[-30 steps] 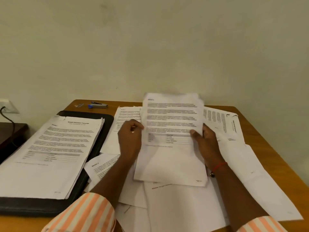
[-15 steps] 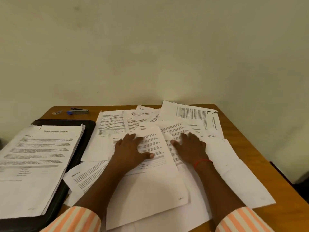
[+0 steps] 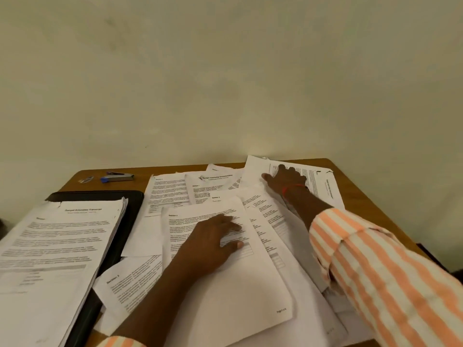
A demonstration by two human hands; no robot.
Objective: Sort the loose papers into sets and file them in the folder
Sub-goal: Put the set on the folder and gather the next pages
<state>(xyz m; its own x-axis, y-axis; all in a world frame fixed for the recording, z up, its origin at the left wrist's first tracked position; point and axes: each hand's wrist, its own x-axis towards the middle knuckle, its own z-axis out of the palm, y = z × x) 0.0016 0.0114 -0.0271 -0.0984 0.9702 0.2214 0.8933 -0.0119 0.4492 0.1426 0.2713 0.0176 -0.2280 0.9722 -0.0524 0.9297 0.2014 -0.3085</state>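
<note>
Right hand [image 3: 288,179] moved flat onto far sheet [image 3: 323,189], left hand [image 3: 213,244] flat on top page [image 3: 238,296], long axis running away

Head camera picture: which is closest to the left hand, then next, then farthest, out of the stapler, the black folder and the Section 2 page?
1. Section 2 page: right under the left hand, which touches it.
2. black folder: off to the left.
3. stapler: back-left, beyond the folder.

Plain office or study corner, wooden desk [image 3: 360,196] against bare cream wall [image 3: 225,83], printed papers [image 3: 172,194] spread out, black folder [image 3: 130,209], stapler [image 3: 117,176]
</note>
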